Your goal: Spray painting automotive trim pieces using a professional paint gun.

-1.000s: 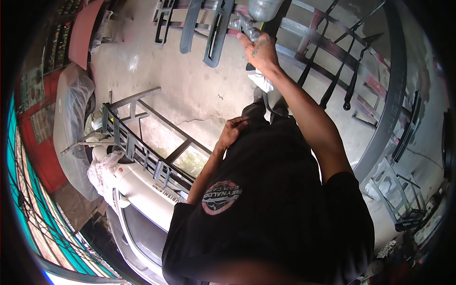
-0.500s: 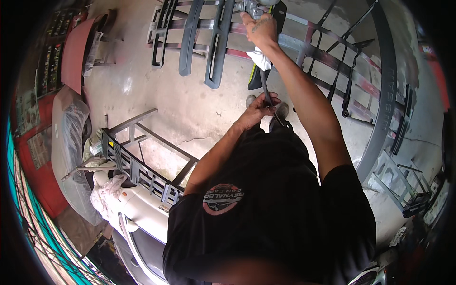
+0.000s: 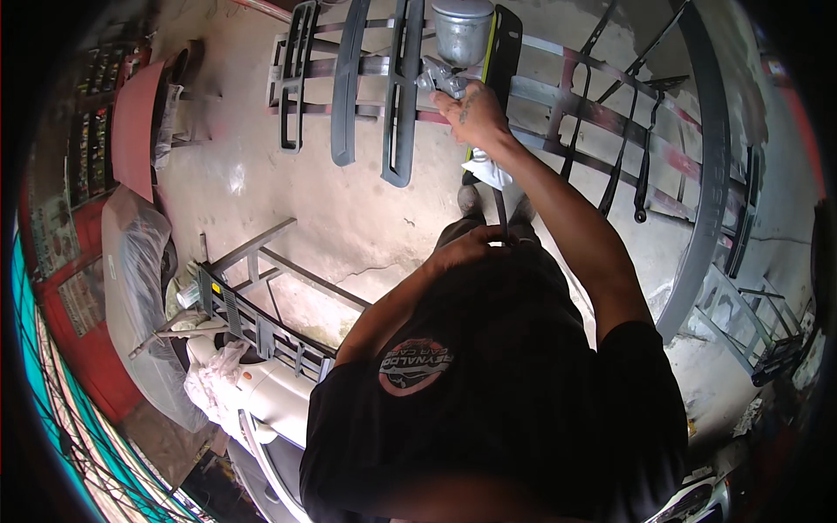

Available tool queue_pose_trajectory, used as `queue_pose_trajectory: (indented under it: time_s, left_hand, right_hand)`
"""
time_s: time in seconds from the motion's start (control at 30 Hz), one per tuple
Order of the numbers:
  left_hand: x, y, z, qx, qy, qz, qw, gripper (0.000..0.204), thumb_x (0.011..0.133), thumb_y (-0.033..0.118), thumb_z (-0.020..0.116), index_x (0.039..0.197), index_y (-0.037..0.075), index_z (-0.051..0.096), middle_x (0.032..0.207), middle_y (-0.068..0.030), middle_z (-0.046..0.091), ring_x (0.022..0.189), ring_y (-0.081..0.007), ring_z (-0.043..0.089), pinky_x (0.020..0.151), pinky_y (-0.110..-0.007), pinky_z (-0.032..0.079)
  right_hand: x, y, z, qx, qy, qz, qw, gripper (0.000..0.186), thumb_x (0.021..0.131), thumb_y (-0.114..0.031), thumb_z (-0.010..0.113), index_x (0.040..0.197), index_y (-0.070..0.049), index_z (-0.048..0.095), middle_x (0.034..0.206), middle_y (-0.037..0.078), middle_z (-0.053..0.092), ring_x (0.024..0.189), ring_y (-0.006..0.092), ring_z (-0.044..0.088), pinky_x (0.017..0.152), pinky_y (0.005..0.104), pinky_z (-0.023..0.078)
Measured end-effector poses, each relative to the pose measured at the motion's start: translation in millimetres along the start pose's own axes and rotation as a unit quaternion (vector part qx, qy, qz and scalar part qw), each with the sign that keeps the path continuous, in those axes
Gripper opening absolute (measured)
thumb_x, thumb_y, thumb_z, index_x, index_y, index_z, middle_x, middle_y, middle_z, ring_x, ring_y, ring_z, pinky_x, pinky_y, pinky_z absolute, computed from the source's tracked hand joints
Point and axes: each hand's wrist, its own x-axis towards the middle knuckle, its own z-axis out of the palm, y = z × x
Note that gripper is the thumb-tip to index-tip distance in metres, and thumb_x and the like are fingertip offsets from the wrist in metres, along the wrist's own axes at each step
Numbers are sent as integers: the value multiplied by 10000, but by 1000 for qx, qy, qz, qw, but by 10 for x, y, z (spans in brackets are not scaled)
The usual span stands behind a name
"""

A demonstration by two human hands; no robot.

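My right hand is wrapped round the handle of a metal spray gun, which points off to the left. A silver paint cup sits upright on the gun. Beneath that hand, a white cloth is bunched round the lower end of the gun. From there a dark hose runs down to my waist. My left hand is closed on the hose close to my body, its fingers partly hidden. Grey trim panels lie across a rack just left of the gun.
A long rack carries several trim pieces and black wiper arms. To the right curves a big grey bumper-like panel. A metal stand and a white car part are at left. Behind them leans a plastic-wrapped panel.
My right hand and the spray gun sit lower in view, and the cup now shows fully. My left hand has drawn down along the hose toward my waist. The whole view has shifted slightly.
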Motion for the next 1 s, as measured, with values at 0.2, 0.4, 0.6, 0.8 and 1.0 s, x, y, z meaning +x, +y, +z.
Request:
queue_pose_trajectory:
  time_s: [0.2, 0.4, 0.6, 0.8, 1.0]
  left_hand:
    - [121, 344, -50, -33, 41, -14, 999, 533, 976, 89, 635, 1474, 96, 444, 1393, -84, 563, 1323, -199, 501, 1061, -342, 449]
    - [118, 274, -168, -102, 115, 6, 988, 567, 977, 111, 651, 1492, 88, 415, 1377, -82, 577, 1247, -174, 543, 1029, -338, 472]
    - [165, 164, -54, -45, 51, -72, 995, 401, 956, 116, 670, 1342, 46, 588, 1281, -78, 645, 1174, -183, 594, 1012, -330, 479]
    - [131, -294, 35, 148, -77, -41, 985, 335, 951, 175, 678, 1250, 28, 649, 1216, -109, 693, 1161, -211, 627, 1026, -352, 475]
    - [63, -507, 191, 122, -17, -75, 990, 419, 928, 229, 705, 1298, 44, 635, 1234, -134, 690, 1178, -246, 636, 1036, -362, 476]
  right_hand:
    - [985, -87, -138, -85, 203, -97, 970, 506, 888, -429, 687, 721, 46, 632, 556, 137, 636, 486, 214, 652, 520, 351, 556]
    - [1029, -559, -371, -35, 150, -54, 987, 434, 896, -391, 715, 1050, 15, 714, 995, 279, 719, 940, 441, 709, 803, 466, 564]
    - [700, -44, -236, -57, 143, -125, 980, 506, 891, -433, 699, 725, 42, 651, 548, 129, 628, 483, 213, 652, 503, 354, 538]
    - [-404, -154, -157, 3, -47, -12, 999, 483, 908, -416, 705, 701, 14, 631, 515, 96, 587, 466, 190, 628, 482, 341, 518]
    - [-420, -66, 89, -57, -76, -71, 993, 327, 927, -333, 679, 902, -8, 685, 646, 196, 651, 656, 352, 691, 645, 433, 523]
